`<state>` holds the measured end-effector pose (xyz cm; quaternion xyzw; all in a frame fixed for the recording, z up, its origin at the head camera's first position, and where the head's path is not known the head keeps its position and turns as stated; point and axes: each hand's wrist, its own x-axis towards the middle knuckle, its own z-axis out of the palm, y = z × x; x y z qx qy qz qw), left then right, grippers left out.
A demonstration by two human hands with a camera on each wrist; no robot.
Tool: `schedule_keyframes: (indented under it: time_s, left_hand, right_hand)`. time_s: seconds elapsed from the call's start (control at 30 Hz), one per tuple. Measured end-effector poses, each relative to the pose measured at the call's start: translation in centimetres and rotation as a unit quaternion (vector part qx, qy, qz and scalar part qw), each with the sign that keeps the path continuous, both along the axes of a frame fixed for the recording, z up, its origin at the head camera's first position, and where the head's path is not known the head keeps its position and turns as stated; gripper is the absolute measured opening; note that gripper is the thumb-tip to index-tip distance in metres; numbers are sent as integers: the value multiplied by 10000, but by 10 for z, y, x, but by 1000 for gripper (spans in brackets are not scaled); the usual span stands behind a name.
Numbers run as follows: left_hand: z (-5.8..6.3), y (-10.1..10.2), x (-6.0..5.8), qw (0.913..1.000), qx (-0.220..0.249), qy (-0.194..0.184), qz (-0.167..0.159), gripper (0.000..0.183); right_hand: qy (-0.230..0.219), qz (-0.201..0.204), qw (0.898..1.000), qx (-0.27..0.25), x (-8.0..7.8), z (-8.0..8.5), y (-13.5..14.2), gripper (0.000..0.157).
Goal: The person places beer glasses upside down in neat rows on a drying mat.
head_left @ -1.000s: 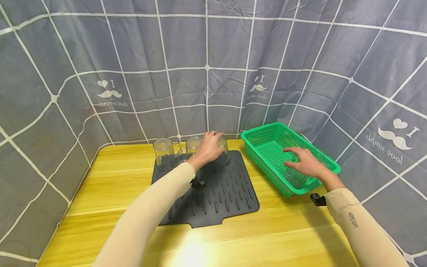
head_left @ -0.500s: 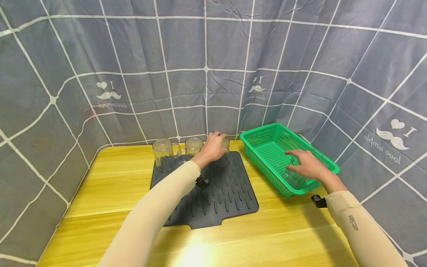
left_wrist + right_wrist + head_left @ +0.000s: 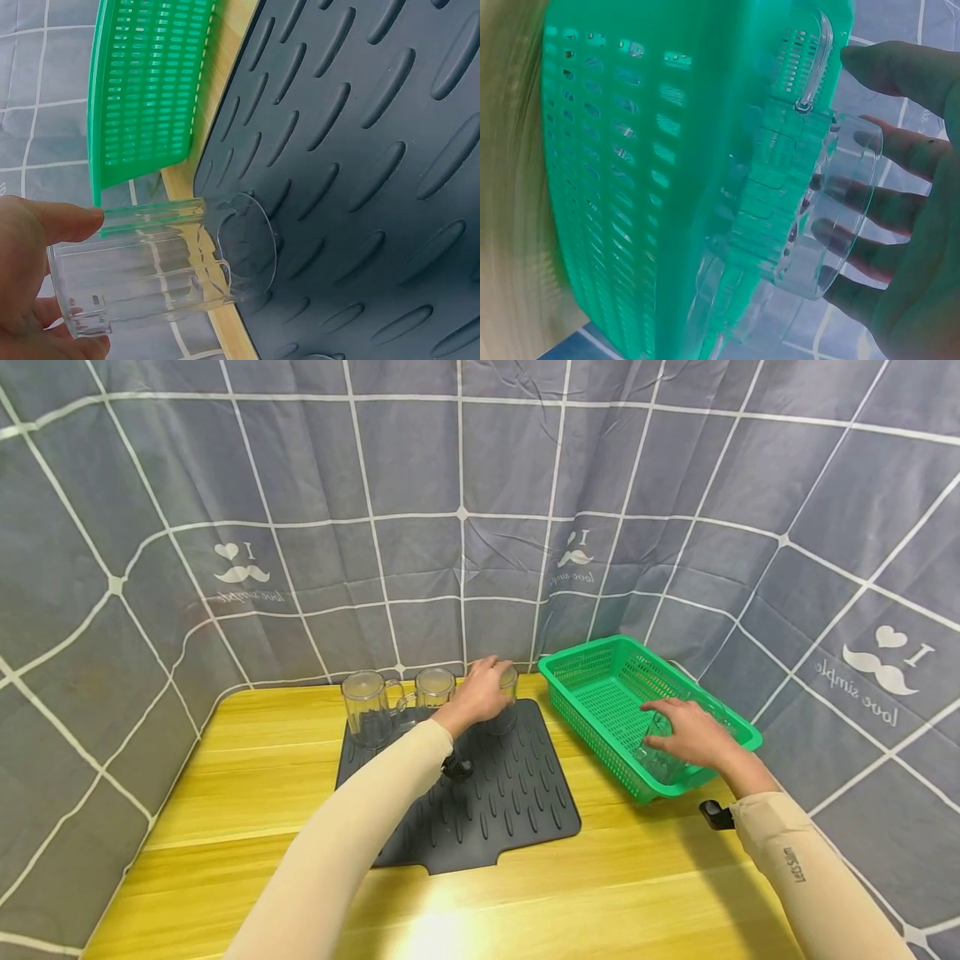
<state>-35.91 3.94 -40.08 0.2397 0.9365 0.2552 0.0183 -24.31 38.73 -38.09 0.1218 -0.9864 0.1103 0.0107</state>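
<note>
My left hand (image 3: 483,689) grips a clear glass mug (image 3: 161,259) by its thick base end. The mug's round rim is down at the dark drying mat (image 3: 502,793); the thumb lies on one side, fingers on the other. To its left on the mat stand two more glass mugs, one at the left end (image 3: 367,710) and one in the middle (image 3: 435,689). My right hand (image 3: 690,731) is over the green basket (image 3: 592,727), fingers spread behind another glass mug (image 3: 847,202) in it. The right thumb stands apart from that mug.
More clear glass lies in the basket beside the mug at my right hand, partly hidden. The basket stands on the wooden table (image 3: 615,877), right of the mat. A grey checked curtain (image 3: 420,560) surrounds the table at the back and sides.
My left hand has shifted slightly to the right at the mug on the mat. My right hand has come a little lower over the mug in the basket.
</note>
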Motion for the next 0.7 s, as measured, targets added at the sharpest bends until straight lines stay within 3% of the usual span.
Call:
schedule_keyframes:
  time_s: [0.37, 0.7]
  left_hand:
    - [-3, 1, -2, 9999, 59, 57, -59, 69]
    - [-1, -2, 2, 9999, 129, -55, 30, 70]
  right_hand:
    - [-20, -236, 9991, 355, 6, -3, -5, 60]
    - [-88, -191, 9996, 188, 6, -5, -5, 54]
